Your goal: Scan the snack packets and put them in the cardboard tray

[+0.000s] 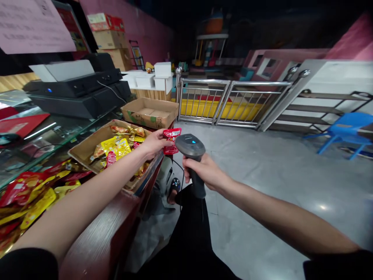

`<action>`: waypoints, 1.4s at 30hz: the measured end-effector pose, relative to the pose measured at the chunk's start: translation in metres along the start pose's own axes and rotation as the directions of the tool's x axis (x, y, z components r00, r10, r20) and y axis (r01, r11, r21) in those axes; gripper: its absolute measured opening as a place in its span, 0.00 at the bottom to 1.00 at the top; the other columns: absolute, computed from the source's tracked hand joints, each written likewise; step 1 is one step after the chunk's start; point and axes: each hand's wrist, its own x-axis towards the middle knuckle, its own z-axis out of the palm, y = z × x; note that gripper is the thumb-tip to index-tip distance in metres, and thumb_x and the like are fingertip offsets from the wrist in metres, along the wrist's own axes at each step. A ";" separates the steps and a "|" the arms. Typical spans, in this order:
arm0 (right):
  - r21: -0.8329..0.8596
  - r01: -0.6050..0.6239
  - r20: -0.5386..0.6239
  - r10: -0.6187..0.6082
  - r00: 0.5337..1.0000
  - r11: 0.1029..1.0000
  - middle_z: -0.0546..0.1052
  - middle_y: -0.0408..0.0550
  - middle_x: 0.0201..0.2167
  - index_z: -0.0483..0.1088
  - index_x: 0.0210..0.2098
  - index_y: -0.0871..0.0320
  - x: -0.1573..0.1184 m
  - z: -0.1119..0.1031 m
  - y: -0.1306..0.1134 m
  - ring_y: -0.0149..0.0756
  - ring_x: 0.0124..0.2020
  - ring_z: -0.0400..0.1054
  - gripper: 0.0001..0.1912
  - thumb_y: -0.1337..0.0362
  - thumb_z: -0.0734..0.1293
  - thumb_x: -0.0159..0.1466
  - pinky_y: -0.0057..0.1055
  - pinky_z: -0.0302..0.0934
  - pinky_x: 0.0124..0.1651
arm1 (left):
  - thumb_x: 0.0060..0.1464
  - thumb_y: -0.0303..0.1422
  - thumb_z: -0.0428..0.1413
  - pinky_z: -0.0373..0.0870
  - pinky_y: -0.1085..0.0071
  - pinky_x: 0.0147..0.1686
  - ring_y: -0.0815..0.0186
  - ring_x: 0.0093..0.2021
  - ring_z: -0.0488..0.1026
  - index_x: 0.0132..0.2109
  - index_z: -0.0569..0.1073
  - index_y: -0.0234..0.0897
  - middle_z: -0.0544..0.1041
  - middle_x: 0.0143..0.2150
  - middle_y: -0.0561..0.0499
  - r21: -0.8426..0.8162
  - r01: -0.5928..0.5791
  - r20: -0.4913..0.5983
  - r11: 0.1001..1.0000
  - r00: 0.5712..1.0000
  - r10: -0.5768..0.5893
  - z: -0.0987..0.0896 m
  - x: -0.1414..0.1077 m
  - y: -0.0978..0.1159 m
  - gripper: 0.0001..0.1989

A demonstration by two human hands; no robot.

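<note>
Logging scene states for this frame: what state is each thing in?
Red packet, pinched in left hand
Handheld scanner, lit blue, in right hand
Front carton, open, holding packets
Rear carton, open
Metal gate, shut
Black counter unit, lit blue
Blue chair, upright

To your left runs the bench (97, 233), dark reddish with a glass top at its far left. On it lie a cardboard box (84, 149) of yellow and red packets (116, 147), a second open box (150, 111) just beyond, loose packets (32, 194) near you, and a black machine (78, 95) farther off.
</note>
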 end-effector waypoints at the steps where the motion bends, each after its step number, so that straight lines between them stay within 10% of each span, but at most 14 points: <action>1: -0.013 0.006 0.009 -0.006 1.000 1.000 0.68 0.38 0.14 0.64 0.26 0.57 0.000 0.005 -0.003 0.29 0.14 0.63 0.04 0.64 0.64 0.53 0.26 0.60 0.20 | 0.32 0.23 0.66 0.73 0.66 0.37 0.67 0.33 0.74 0.40 0.72 0.35 0.77 0.36 0.52 0.005 -0.004 -0.011 1.000 1.000 0.004 -0.004 -0.002 0.001 0.23; 16: -0.084 0.010 0.056 -0.005 0.998 0.996 0.67 0.39 0.14 0.63 0.24 0.58 -0.005 0.028 -0.019 0.27 0.15 0.62 0.04 0.65 0.63 0.54 0.26 0.58 0.21 | 0.30 0.24 0.67 0.73 0.63 0.38 0.62 0.37 0.75 0.46 0.72 0.34 0.78 0.37 0.49 0.019 -0.035 -0.001 0.999 0.999 0.035 -0.021 -0.023 0.009 0.30; 23: -0.028 0.226 -0.147 -0.227 0.963 0.974 0.76 0.43 0.34 0.72 0.32 0.58 0.018 0.033 -0.014 0.31 0.37 0.68 0.10 0.68 0.68 0.48 0.26 0.61 0.40 | 0.36 0.24 0.67 0.74 0.66 0.37 0.65 0.34 0.76 0.43 0.73 0.35 0.78 0.38 0.48 -0.079 0.010 -0.063 0.997 0.998 -0.015 -0.038 -0.046 0.012 0.23; 32: 0.126 -0.208 0.102 0.196 0.975 0.970 0.67 0.38 0.15 0.68 0.25 0.60 0.083 0.107 -0.034 0.26 0.18 0.59 0.08 0.73 0.66 0.43 0.24 0.54 0.22 | 0.44 0.24 0.65 0.75 0.69 0.36 0.66 0.32 0.77 0.40 0.74 0.32 0.79 0.36 0.45 -0.194 0.067 -0.255 0.979 0.960 -0.116 -0.101 -0.096 0.032 0.14; 42: 0.101 -0.159 0.157 0.142 0.977 0.982 0.63 0.37 0.13 0.64 0.24 0.59 0.125 0.160 -0.076 0.26 0.17 0.56 0.05 0.74 0.63 0.47 0.23 0.55 0.21 | 0.44 0.29 0.66 0.75 0.60 0.34 0.60 0.33 0.77 0.55 0.66 0.33 0.77 0.42 0.41 -0.098 0.070 -0.662 0.993 0.740 -0.117 -0.175 -0.116 0.064 0.30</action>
